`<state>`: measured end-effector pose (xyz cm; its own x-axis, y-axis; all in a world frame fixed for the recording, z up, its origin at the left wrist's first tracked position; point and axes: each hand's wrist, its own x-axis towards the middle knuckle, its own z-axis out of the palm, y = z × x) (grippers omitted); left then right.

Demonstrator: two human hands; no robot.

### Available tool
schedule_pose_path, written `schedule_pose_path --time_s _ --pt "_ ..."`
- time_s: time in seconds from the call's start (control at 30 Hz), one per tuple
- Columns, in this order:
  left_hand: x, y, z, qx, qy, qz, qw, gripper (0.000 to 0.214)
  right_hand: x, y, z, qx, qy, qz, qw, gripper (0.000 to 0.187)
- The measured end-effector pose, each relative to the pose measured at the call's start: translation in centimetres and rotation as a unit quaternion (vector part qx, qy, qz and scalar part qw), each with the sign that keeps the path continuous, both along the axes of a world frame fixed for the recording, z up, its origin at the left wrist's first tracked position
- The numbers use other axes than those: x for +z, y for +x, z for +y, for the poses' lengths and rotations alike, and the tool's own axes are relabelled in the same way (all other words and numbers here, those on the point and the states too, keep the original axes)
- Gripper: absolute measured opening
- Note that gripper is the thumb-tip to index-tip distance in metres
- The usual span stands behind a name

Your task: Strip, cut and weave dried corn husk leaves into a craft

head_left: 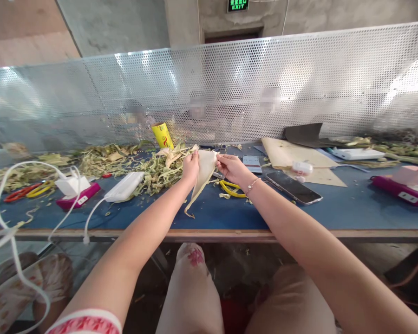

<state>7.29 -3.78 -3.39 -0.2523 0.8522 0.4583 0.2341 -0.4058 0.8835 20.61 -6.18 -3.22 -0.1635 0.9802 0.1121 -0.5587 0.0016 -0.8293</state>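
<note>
My left hand (pixel 191 168) and my right hand (pixel 231 168) both pinch the top edge of a pale dried corn husk (pixel 204 174) and hold it up over the blue table (pixel 216 211). The husk hangs down between them to a narrow tip near the table's front. Yellow-handled scissors (pixel 231 189) lie on the table just under my right hand. A pile of husk scraps (pixel 153 169) lies behind and to the left of my left hand.
A white power bank (pixel 124 186), a white charger on a pink box (pixel 77 190) and red-yellow scissors (pixel 24 191) lie left. A phone (pixel 294 187), brown paper sheets (pixel 292 155), a pink box (pixel 402 190) lie right. A perforated metal screen (pixel 230 83) backs the table.
</note>
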Motion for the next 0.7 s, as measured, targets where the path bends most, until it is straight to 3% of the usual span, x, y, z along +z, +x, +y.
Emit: schedule_pose_path --time_s 0.23,0.4,0.63,0.7 --pt "-0.5 0.1 0.0 -0.113 -0.038 0.005 0.993 0.047 0.3 0.3 -0.2 -0.025 -0.014 0.002 1.0 0.018" --pt "-0.9 0.0 0.6 -0.106 -0.018 -0.012 0.994 0.035 0.4 0.3 -0.5 -0.034 -0.034 -0.028 0.998 0.018" --pt "1.3 -0.5 0.1 -0.194 -0.197 -0.115 0.954 0.019 0.4 0.1 -0.8 -0.017 -0.026 -0.06 0.998 0.016" --pt "1.9 -0.7 0.1 -0.183 -0.194 -0.087 0.96 0.019 0.4 -0.1 -0.9 -0.002 -0.017 -0.049 0.999 0.016"
